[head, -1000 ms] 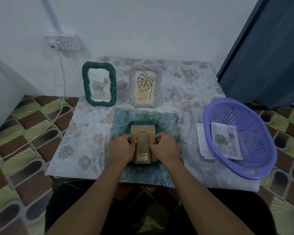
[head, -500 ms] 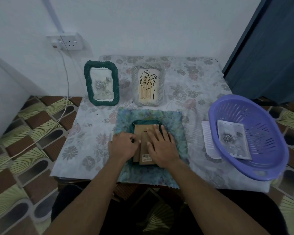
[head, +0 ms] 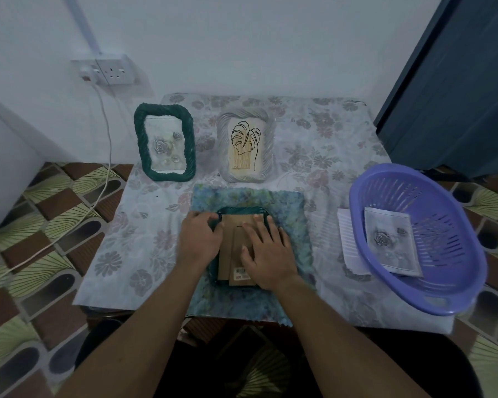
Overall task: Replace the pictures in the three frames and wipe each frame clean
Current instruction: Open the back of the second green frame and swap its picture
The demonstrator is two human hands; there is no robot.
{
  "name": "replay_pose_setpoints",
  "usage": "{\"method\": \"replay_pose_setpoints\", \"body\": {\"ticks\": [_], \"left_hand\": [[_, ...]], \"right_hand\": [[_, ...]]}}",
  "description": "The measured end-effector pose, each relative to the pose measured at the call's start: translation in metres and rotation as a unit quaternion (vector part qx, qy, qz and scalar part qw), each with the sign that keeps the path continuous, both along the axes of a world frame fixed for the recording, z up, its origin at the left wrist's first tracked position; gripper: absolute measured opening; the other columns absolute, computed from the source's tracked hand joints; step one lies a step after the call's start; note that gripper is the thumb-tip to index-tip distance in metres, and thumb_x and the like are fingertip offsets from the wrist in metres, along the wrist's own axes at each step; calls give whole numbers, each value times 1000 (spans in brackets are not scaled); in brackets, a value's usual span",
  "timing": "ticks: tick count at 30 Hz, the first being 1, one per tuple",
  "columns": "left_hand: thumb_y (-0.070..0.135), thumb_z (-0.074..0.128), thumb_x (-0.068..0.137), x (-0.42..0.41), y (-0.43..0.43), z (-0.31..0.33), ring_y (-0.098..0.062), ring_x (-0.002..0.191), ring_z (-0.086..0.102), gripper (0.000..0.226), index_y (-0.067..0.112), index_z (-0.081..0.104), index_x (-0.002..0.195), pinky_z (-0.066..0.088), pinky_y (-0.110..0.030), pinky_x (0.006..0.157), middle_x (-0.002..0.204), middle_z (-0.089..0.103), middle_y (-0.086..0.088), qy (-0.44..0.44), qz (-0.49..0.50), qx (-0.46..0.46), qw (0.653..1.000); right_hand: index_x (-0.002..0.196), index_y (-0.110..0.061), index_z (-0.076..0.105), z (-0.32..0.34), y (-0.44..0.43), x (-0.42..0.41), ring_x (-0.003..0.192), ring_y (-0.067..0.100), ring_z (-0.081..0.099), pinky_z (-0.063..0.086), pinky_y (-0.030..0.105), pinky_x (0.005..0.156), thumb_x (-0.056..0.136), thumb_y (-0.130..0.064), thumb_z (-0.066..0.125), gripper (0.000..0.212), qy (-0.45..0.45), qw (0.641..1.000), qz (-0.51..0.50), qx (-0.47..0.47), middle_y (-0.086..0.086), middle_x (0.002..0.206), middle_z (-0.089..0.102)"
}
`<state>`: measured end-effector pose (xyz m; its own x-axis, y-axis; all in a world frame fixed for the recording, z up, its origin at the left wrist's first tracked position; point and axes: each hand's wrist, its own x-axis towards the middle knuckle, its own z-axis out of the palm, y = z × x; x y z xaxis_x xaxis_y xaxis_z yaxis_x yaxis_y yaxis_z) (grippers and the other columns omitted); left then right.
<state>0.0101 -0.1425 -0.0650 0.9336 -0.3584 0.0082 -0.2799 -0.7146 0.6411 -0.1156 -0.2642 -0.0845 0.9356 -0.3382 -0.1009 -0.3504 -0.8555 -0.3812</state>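
Note:
A dark green frame [head: 243,210] lies face down on a blue-green cloth [head: 288,202] in the middle of the table, its brown cardboard back [head: 230,225] and stand facing up. My right hand [head: 266,254] lies flat on the cardboard back with fingers spread. My left hand [head: 200,239] is at the frame's left edge, its fingers curled by the top left corner. Two more frames stand at the back: a green one with a rose picture [head: 165,142] and a pale one with a leaf drawing [head: 245,145].
A purple plastic basket [head: 431,294] at the table's right edge holds a rose print [head: 391,242]; lined white paper [head: 347,239] sticks out beside it. A wall socket [head: 114,70] and white cable [head: 105,156] are at left. The floral-clothed table [head: 144,254] ends near my body.
My right hand went from gripping the frame's right edge to lying flat on the cardboard back. My left hand shifted up to the frame's top left corner.

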Motion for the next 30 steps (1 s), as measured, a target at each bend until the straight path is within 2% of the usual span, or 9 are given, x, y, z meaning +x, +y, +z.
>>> {"method": "replay_pose_setpoints", "body": {"ticks": [3,7,11,18,23,27,30], "left_hand": [[27,62,96,4,-6,-1,-27,104,55,34,16,64,128,48,-37,93,116,53,-12,12,-27,-5,1000],[26,61,96,10,-11,-4,-33,108,55,31,17,66,125,50,-42,92,115,56,-13,1,-31,12,999],[26,57,97,10,-14,-4,-34,118,45,26,22,61,123,44,-45,94,123,51,-13,13,-34,51,998],[30,54,97,20,-5,-18,-29,111,49,16,29,58,112,34,-35,88,116,58,-4,-5,-85,50,995],[20,58,97,18,0,-13,-25,102,50,13,19,64,108,26,-27,87,108,58,-4,-34,-114,20,993],[21,60,96,18,3,-11,-25,101,50,14,20,65,109,32,-31,89,102,52,3,-31,-125,10,992],[24,61,96,20,8,-10,-27,103,52,20,22,67,115,43,-38,92,106,55,-2,-8,-128,6,992]], "right_hand": [[158,-30,20,0,0,1,154,21,-6,2,47,124,83,-59,4,82,2,1000,-1,-2,-3,168,2],[158,-30,18,0,-1,1,154,21,-7,0,45,123,82,-59,2,82,8,1000,1,-8,-3,168,2],[158,-31,18,-1,0,0,154,22,-6,0,45,123,83,-58,3,81,6,1000,0,-13,-3,168,2],[158,-29,20,-2,1,1,154,23,-6,0,46,123,84,-56,4,79,0,1000,-1,-17,-1,168,2],[157,-27,22,-1,1,0,154,24,-4,1,47,123,85,-54,5,79,-7,1000,1,-20,0,168,4],[157,-28,24,-1,2,1,154,24,-2,3,47,122,86,-54,6,78,-10,1000,-2,-25,0,168,6],[157,-28,22,-1,1,1,154,23,-4,1,47,122,85,-54,5,79,-5,1000,-1,-23,-1,168,5]]}}
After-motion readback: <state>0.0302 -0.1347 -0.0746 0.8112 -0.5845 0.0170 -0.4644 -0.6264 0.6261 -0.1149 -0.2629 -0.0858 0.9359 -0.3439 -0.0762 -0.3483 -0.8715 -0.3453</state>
